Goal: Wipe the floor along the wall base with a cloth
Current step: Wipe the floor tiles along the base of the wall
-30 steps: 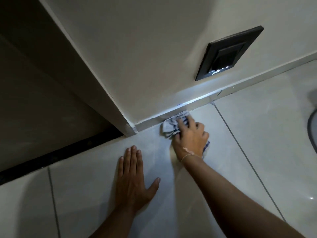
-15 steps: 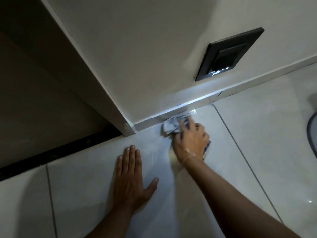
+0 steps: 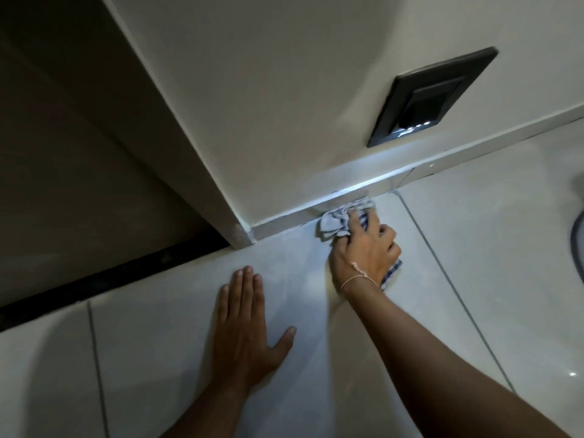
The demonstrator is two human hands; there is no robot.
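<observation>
Crumpled checked cloth (image 3: 339, 223): gripped in the right hand (image 3: 366, 248), pressed against the skirting (image 3: 284, 216) at 1 o'clock. Left hand (image 3: 243, 330): flat, fingers spread (holding nothing) on glossy tile floor (image 3: 158, 343).

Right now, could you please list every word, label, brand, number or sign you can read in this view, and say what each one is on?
None: no readable text shows anywhere.
The dark wall plate bears only small bright glints, no legible marking.
The checked cloth under the right hand shows a pattern, no label.
The left hand, the floor tiles and the skirting carry no writing.
</observation>
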